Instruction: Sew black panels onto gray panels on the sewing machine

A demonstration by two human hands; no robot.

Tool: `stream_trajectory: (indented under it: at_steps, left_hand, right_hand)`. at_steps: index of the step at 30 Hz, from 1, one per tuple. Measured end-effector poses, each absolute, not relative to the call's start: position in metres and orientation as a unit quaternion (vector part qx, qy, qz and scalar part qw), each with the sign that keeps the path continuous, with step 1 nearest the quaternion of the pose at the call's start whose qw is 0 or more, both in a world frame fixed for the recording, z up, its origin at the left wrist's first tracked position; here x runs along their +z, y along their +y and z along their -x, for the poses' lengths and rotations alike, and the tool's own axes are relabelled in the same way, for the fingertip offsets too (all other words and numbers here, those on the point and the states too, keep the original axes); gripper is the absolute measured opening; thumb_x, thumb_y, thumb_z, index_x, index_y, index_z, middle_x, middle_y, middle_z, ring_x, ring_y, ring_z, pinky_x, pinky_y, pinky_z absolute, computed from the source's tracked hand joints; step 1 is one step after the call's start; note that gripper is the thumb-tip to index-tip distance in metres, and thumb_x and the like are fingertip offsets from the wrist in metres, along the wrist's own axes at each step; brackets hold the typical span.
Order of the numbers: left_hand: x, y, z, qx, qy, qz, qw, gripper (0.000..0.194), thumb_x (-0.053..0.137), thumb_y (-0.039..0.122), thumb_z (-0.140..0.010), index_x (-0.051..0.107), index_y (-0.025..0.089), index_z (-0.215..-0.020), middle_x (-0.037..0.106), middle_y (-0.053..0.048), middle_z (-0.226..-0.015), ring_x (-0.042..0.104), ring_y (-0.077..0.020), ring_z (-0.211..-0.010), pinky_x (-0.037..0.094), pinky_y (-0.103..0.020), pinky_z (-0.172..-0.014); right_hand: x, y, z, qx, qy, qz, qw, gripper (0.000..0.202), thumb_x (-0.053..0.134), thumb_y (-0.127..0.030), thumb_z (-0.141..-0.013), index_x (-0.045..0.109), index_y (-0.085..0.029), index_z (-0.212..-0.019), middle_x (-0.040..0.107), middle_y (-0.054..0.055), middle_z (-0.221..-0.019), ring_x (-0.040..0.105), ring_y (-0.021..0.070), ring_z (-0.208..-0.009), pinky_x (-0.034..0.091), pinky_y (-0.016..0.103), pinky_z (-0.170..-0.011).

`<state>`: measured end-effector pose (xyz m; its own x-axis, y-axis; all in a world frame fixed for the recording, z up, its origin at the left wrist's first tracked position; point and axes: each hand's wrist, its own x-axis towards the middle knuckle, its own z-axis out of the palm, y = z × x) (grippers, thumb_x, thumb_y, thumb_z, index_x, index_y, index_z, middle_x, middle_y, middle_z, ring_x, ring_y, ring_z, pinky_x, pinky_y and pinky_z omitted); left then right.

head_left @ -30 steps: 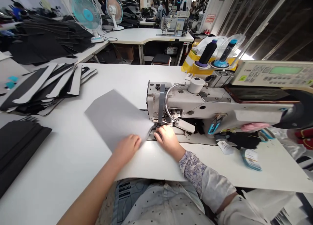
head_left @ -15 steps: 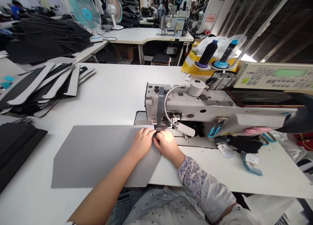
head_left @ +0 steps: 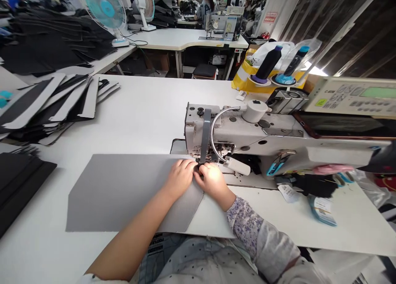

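A large grey sheet panel (head_left: 123, 189) lies flat on the white table, its right edge at the needle area of a sewing machine (head_left: 229, 129). My left hand (head_left: 181, 177) rests over that right edge, fingers bent together and pressing it. Close beside it, my right hand (head_left: 213, 181) has thumb and fingers pinched at the same edge, just in front of the presser foot. A dark grey strip (head_left: 205, 135) hangs down the machine's head to a small dark piece between my fingertips. The fingertips partly hide the stitching spot.
Stacked dark pieces with pale edges (head_left: 58, 102) and a black stack (head_left: 21, 181) lie at left. Two thread cones (head_left: 269, 63) stand behind the machine. A black cloth bundle (head_left: 315, 183) and a labelled packet (head_left: 323, 210) lie at right. Fans (head_left: 107, 10) stand farther back.
The camera view has shifted slightly, so the machine appears a little farther right. Both hands keep nearly the same place at the panel's edge; no clear movement of the panel shows.
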<state>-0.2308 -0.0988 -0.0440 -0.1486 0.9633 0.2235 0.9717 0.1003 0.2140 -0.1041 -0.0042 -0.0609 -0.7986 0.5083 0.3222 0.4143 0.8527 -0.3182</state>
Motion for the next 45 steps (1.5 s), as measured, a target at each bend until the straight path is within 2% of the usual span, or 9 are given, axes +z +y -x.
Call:
stream_trajectory:
  at_steps: [5,9,13,17,20,24,28,35,45]
  left_hand:
    - [-0.033,-0.15,0.292,-0.153,-0.795,0.587,0.014,0.036,0.038,0.033,-0.095,0.053,0.02,-0.125,0.056,-0.009,-0.13,0.052,-0.0223,-0.118,0.041,-0.038,-0.103]
    - [-0.001,-0.269,0.39,-0.068,-0.913,0.36,0.18,0.045,0.04,0.042,-0.092,0.051,0.015,-0.127,0.049,-0.015,-0.137,0.042,-0.0343,-0.129,0.037,-0.054,-0.103]
    - [0.033,-0.396,0.432,-0.028,-0.958,0.119,0.258,0.054,0.039,0.046,-0.092,0.041,0.014,-0.136,0.059,-0.011,-0.126,0.047,-0.0338,-0.123,0.042,-0.052,-0.098]
    - [0.048,-0.451,0.423,0.049,-0.983,0.073,0.161,0.056,0.025,0.044,-0.095,0.049,0.006,-0.128,0.054,-0.022,-0.129,0.055,-0.0354,-0.113,0.048,-0.051,-0.089]
    - [0.065,-0.46,0.419,0.097,-0.987,0.084,0.097,0.055,0.021,0.04,-0.094,0.052,0.007,-0.125,0.064,-0.017,-0.109,0.062,-0.0329,-0.093,0.051,-0.049,-0.077]
    - [0.093,-0.457,0.418,0.115,-0.971,0.04,0.207,0.049,0.025,0.036,-0.092,0.06,0.015,-0.119,0.061,-0.003,-0.078,0.06,-0.0226,-0.075,0.051,-0.036,-0.065]
    - [0.082,-0.415,0.395,0.047,-0.927,0.166,0.334,0.045,0.031,0.032,-0.092,0.057,0.025,-0.127,0.063,-0.001,-0.093,0.057,-0.019,-0.077,0.051,-0.033,-0.068]
    - [-0.007,-0.281,0.302,0.015,-0.747,0.624,0.231,0.052,0.038,0.003,-0.086,0.06,0.026,-0.127,0.066,-0.008,-0.102,0.057,-0.022,-0.093,0.047,-0.037,-0.087]
    - [-0.031,-0.18,0.233,-0.017,-0.758,0.646,0.088,0.053,0.038,0.008,-0.088,0.048,0.026,-0.137,0.054,-0.007,-0.135,0.049,-0.0274,-0.121,0.043,-0.045,-0.098]
  right_hand:
    - [-0.057,-0.004,0.1,0.131,-0.94,0.235,0.209,0.024,0.057,-0.03,-0.086,0.054,-0.02,-0.064,0.056,0.003,-0.065,0.052,0.0168,-0.067,0.035,0.028,-0.064]
    - [-0.057,-0.005,0.097,0.147,-0.939,0.223,0.218,0.025,0.054,-0.028,-0.086,0.051,-0.02,-0.063,0.054,0.002,-0.064,0.052,0.0171,-0.066,0.035,0.029,-0.065]
    - [-0.062,-0.005,0.094,0.162,-0.937,0.209,0.227,0.026,0.053,-0.028,-0.086,0.048,-0.022,-0.062,0.052,0.002,-0.062,0.049,0.0173,-0.063,0.034,0.03,-0.063]
    - [-0.069,-0.004,0.092,0.169,-0.937,0.196,0.235,0.028,0.053,-0.032,-0.087,0.046,-0.022,-0.062,0.051,0.001,-0.061,0.048,0.017,-0.061,0.033,0.03,-0.061]
    - [-0.071,-0.004,0.092,0.17,-0.936,0.193,0.24,0.029,0.052,-0.033,-0.087,0.045,-0.022,-0.062,0.05,0.001,-0.06,0.047,0.0163,-0.06,0.032,0.029,-0.061]
    - [-0.067,-0.006,0.091,0.171,-0.935,0.192,0.245,0.027,0.052,-0.032,-0.087,0.046,-0.021,-0.062,0.05,0.001,-0.061,0.048,0.0159,-0.062,0.033,0.029,-0.062]
    - [-0.062,-0.008,0.09,0.162,-0.937,0.215,0.22,0.03,0.055,-0.033,-0.085,0.045,-0.021,-0.059,0.05,0.001,-0.061,0.047,0.0158,-0.063,0.033,0.029,-0.065]
    - [-0.054,-0.01,0.09,0.202,-0.917,0.257,0.227,0.028,0.052,-0.024,-0.084,0.042,-0.021,-0.058,0.048,0.0,-0.062,0.047,0.0143,-0.063,0.033,0.026,-0.061]
    - [-0.031,-0.013,0.098,0.096,-0.957,0.265,0.072,0.024,0.046,-0.025,-0.093,0.055,-0.019,-0.071,0.062,0.004,-0.071,0.056,0.0148,-0.067,0.033,0.026,-0.063]
